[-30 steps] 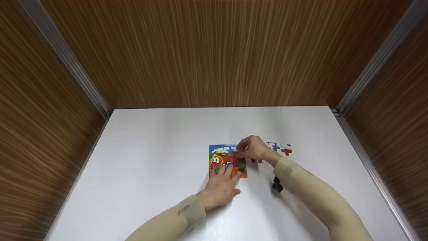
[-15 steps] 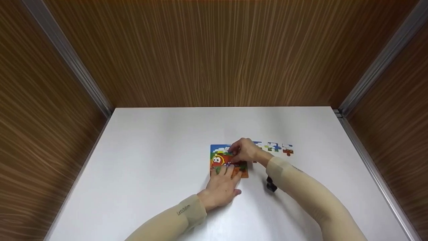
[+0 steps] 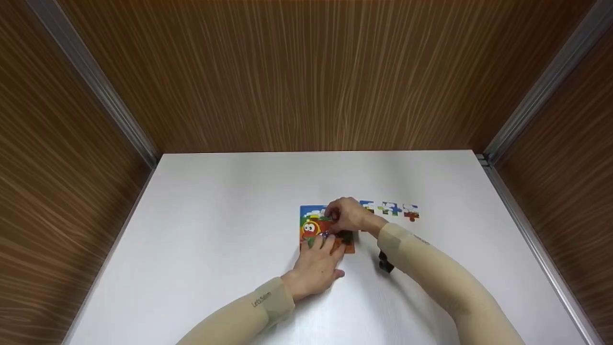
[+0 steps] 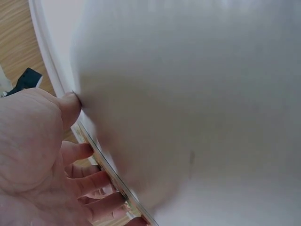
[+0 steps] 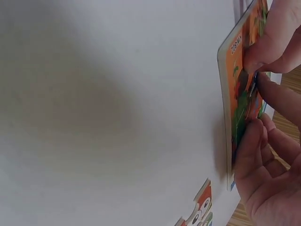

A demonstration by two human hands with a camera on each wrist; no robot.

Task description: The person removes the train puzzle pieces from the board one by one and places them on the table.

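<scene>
Head view: the cartoon jigsaw (image 3: 319,225) lies just below centre frame, left hand (image 3: 316,269) outstretched on it, right hand (image 3: 350,214) curled there (pinching anything? can't tell); likely light, stiff card, best gripped edgewise.

Table (image 3: 215,230) — white, smooth-topped, with soft shadows across its surface. Lying flat on it, right of centre: one puzzle board (image 3: 310,228), blue along the far edge, orange along the near edge, printed with a red, big-eyed figure; partly hidden. Farther right, loose on the tabletop, a row of puzzle pieces — rightmost piece (image 3: 411,212), white, blue and red; middle piece (image 3: 390,208), mainly white and blue, just beside it; left piece (image 3: 367,205), blue and white at its top, partly covered.
</scene>
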